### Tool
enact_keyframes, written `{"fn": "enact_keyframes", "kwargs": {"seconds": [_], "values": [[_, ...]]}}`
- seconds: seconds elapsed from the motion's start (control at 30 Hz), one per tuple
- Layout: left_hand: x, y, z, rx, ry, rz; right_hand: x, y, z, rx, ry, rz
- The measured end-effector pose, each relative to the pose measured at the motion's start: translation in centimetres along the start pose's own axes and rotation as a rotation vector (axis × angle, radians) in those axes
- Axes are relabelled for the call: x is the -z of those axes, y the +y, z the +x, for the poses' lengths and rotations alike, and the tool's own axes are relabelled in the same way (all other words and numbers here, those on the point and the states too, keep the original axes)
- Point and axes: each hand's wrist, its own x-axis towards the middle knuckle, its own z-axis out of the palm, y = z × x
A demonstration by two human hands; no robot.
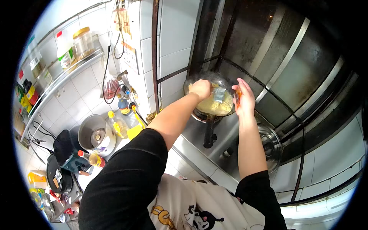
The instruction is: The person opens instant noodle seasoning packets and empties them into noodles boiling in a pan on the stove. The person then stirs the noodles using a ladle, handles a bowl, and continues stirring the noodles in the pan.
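Note:
My left hand [201,89] is closed over the left side of a frying pan [189,82] on the stove; its fingertips are turned away, so what they hold is hidden. Yellowish noodles [217,107] in pale liquid lie in the pan. A small silvery-blue packet [219,94] shows over the food, close to my left hand; I cannot tell whether it is held or lying there. At the pan's right rim, my right hand [245,97] is curled around a small orange-red item [238,96], perhaps a packet. The pan's black handle [209,132] points toward me.
A glass lid [270,145] lies on the steel stove [195,136], right of my right forearm. Left are a large pot [96,134], an oil bottle [118,124] and a sauce bottle [92,158]. A wall shelf [69,73] holds jars and bottles. Dark metal bars frame the stove.

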Motion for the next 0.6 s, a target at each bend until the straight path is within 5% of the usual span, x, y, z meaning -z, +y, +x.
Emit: {"fn": "enact_keyframes", "kwargs": {"seconds": [0.1, 0.27, 0.3, 0.5, 0.6], "values": [[0.2, 0.7, -0.1, 0.182, 0.141, -0.301, 1.0, 2.4, 2.0, 0.070, 0.086, -0.554], [-0.7, 0.5, 0.7, 0.215, 0.138, -0.485, 4.1, 5.0, 5.8, 0.012, 0.055, -0.616], [-0.5, 0.7, 0.6, 0.188, 0.146, -0.470, 7.2, 8.5, 10.0, 0.066, -0.023, -0.555], [-0.1, 0.3, 0.8, -0.161, 0.119, -0.216, 3.6, 3.4, 7.1, 0.235, 0.007, -1.086], [0.3, 0.1, 1.4, -0.113, 0.236, -0.273, 3.1, 3.1, 7.6, 0.297, -0.004, -1.069]]}}
